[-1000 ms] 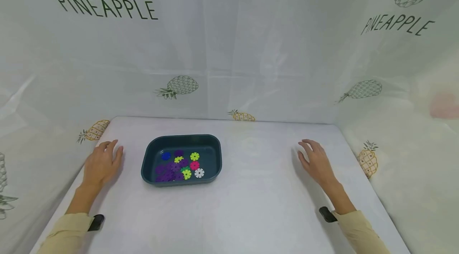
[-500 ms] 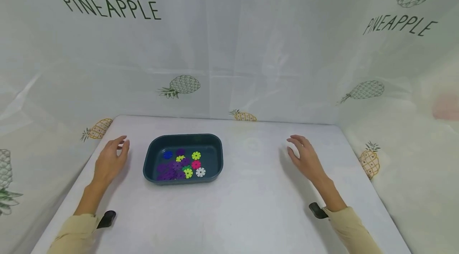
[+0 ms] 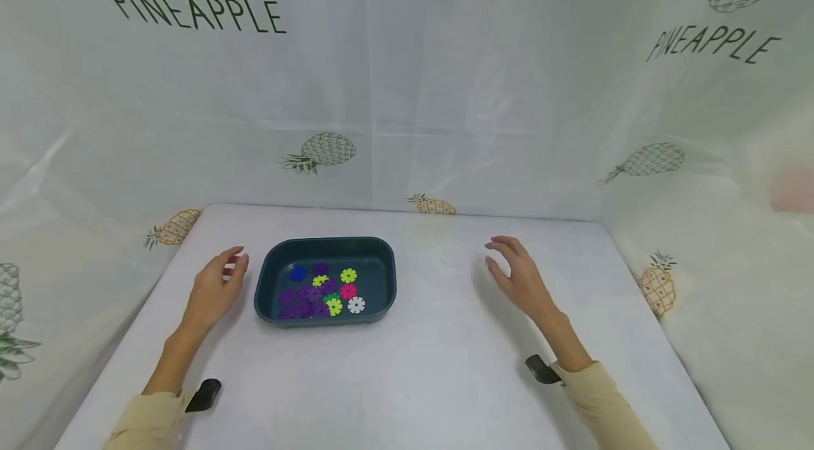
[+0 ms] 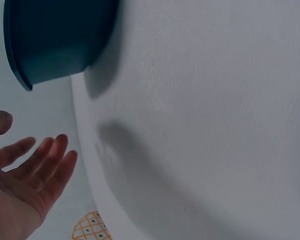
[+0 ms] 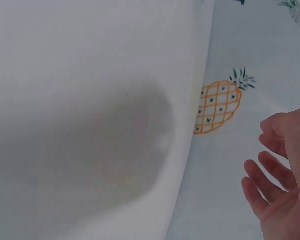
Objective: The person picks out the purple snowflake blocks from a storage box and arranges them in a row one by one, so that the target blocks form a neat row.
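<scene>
A dark teal tray (image 3: 372, 252) holds several small notched plastic discs. Most are purple discs (image 3: 305, 300), heaped at its left and front. Around them lie a blue disc (image 3: 298, 274), a pink disc (image 3: 347, 292), a white disc (image 3: 356, 305) and a yellow disc (image 3: 348, 275), with bits of green showing. My left hand (image 3: 215, 289) hovers just left of the tray, fingers loosely bent, holding nothing. To the tray's right, well apart from it, my right hand (image 3: 523, 280) hangs above the table, loosely bent and holding nothing. Both palms show in the wrist views.
The white table (image 3: 407, 379) ends at a pale curtain (image 3: 445, 83) printed with pineapples, which rises behind and along both sides. A dark band (image 3: 204, 395) sits at the left wrist and another dark band (image 3: 543, 369) at the right wrist.
Both hands have moved inward: the left one to the right, close to the tray, and the right one to the left. The tray and discs stay in place.
</scene>
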Demonstrator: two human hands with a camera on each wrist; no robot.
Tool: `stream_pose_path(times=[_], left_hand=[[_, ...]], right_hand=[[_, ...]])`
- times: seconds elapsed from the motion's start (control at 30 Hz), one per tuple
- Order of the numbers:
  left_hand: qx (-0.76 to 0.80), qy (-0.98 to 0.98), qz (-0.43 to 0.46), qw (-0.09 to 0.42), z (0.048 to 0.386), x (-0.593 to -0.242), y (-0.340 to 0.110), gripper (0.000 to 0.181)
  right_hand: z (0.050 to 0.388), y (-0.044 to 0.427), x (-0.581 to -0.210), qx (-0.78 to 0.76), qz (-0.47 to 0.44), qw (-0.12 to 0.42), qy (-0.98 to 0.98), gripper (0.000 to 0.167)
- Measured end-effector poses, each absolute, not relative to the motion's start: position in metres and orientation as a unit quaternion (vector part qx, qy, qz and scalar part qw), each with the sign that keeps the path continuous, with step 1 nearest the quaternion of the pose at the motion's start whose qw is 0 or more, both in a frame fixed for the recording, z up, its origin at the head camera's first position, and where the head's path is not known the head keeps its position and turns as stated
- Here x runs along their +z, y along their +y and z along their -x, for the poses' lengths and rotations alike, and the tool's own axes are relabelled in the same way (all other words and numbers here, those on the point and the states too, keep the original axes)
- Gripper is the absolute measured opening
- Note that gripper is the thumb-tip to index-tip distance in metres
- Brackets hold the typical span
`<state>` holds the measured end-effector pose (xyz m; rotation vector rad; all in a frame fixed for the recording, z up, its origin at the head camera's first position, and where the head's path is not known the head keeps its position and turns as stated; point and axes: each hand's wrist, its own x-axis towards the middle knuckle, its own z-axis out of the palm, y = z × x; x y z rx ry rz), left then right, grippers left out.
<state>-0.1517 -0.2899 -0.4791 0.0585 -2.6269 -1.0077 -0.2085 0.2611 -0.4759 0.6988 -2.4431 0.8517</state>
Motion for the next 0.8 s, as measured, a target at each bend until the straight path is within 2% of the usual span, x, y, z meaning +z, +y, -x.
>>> stream_pose_path(times=[0.3,0.8], left_hand=[[-0.388,-0.909,-0.029,0.15,0.146,-0.482,-0.28,0.041],[-0.514,-0.854,-0.044,0.071,0.143,-0.485,-0.268,0.049]], right_hand=[[0.209,0.23,-0.474,0.343,-0.261,0.207,-0.878,0.025],[0.211,0.189,-0.473,0.371,-0.286,0.166,-0.868,0.024]])
